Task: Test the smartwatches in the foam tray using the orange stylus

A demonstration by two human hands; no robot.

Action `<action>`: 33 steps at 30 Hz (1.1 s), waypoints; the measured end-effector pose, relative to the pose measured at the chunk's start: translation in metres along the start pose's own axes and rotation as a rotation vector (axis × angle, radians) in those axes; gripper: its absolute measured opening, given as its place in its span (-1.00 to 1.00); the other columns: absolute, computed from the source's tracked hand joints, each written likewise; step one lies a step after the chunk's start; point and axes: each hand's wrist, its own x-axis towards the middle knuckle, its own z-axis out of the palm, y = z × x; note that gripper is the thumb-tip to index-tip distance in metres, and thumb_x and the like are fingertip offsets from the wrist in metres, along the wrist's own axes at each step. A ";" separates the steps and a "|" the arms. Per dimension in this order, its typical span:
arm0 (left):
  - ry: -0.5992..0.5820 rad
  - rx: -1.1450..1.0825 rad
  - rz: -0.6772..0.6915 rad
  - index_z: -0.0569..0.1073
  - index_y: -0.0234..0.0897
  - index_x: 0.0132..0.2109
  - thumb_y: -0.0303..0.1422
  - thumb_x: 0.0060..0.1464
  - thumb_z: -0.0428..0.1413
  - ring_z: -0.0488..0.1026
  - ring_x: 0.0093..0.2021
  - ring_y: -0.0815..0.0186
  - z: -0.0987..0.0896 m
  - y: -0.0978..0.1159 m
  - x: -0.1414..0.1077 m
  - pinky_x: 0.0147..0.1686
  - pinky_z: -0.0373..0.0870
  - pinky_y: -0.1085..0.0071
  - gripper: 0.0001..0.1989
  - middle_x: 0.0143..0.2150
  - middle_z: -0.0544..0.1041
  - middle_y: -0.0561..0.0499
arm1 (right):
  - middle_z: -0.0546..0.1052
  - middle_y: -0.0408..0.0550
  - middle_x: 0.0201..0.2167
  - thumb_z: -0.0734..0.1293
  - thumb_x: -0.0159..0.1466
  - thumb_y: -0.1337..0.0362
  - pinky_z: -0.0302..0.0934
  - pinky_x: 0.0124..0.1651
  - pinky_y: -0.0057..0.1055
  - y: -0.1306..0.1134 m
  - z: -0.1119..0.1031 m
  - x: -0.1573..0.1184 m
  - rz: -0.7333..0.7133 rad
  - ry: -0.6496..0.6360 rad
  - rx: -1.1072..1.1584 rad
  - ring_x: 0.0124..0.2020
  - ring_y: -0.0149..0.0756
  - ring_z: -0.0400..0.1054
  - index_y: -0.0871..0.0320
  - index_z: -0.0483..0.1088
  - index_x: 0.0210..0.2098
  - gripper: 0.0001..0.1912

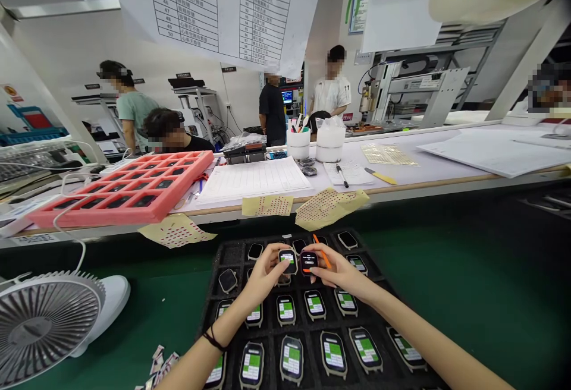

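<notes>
Above a black foam tray (pixel 232 254), my left hand (pixel 266 270) grips a strapless smartwatch (pixel 288 257) by its edges, thumb on the lower part of its white-and-green screen. Close beside it, my right hand (pixel 339 271) holds another smartwatch (pixel 308 258), whose dark screen shows small white text and an orange strip at the bottom. An orange stick-like tool (pixel 323 251) also pokes out between the right fingers. Several more watches sit in the tray's compartments, such as a lit smartwatch (pixel 291 359) near the front and a dark-screened smartwatch (pixel 348 239) at the back.
A white fan (pixel 44 324) stands left on the green bench (pixel 468 295), near small paper scraps (pixel 157 366). On the raised shelf are a pink foam tray (pixel 178 185), paper sheets (pixel 259 181), white tubs (pixel 330 140) and a yellow-handled knife (pixel 381 176). Several people are beyond it.
</notes>
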 end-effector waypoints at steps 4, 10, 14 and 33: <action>0.001 0.015 -0.011 0.34 -0.25 -0.08 -0.08 0.06 0.13 0.32 -0.45 0.42 0.000 0.001 0.000 -0.56 0.22 0.55 -0.61 -0.21 0.44 -0.03 | 0.41 -0.07 -0.22 0.40 0.16 0.05 -0.09 -0.64 -0.55 0.002 0.000 0.001 0.004 0.028 -0.005 -0.41 -0.35 0.37 0.02 0.30 -0.04 -0.58; 0.001 0.020 -0.019 0.34 -0.27 -0.08 -0.02 0.07 0.08 0.14 -0.60 0.51 0.000 0.000 0.001 -0.65 0.13 0.55 -0.57 -0.32 0.39 0.04 | 0.40 -0.10 -0.26 0.40 0.15 0.00 -0.13 -0.64 -0.55 0.000 0.000 0.001 0.009 0.102 -0.040 -0.51 -0.42 0.35 0.05 0.33 -0.10 -0.59; 0.015 0.046 -0.022 0.38 -0.27 -0.09 -0.02 0.11 0.04 0.15 -0.61 0.50 -0.002 -0.003 0.002 -0.64 0.13 0.54 -0.58 -0.40 0.34 0.08 | 0.41 -0.11 -0.30 0.36 0.17 -0.04 -0.12 -0.65 -0.54 -0.003 0.001 0.000 0.000 0.109 -0.053 -0.54 -0.41 0.35 0.07 0.33 -0.12 -0.59; -0.002 0.028 0.017 0.25 -0.24 0.03 -0.22 0.04 0.18 0.36 -0.19 0.29 0.000 -0.010 0.002 -0.35 0.31 0.48 -0.56 -0.07 0.41 -0.11 | 0.37 -0.03 -0.11 0.43 0.16 0.18 0.09 -0.59 -0.55 0.002 0.000 -0.001 -0.061 0.047 -0.035 -0.35 -0.36 0.39 0.03 0.29 -0.02 -0.58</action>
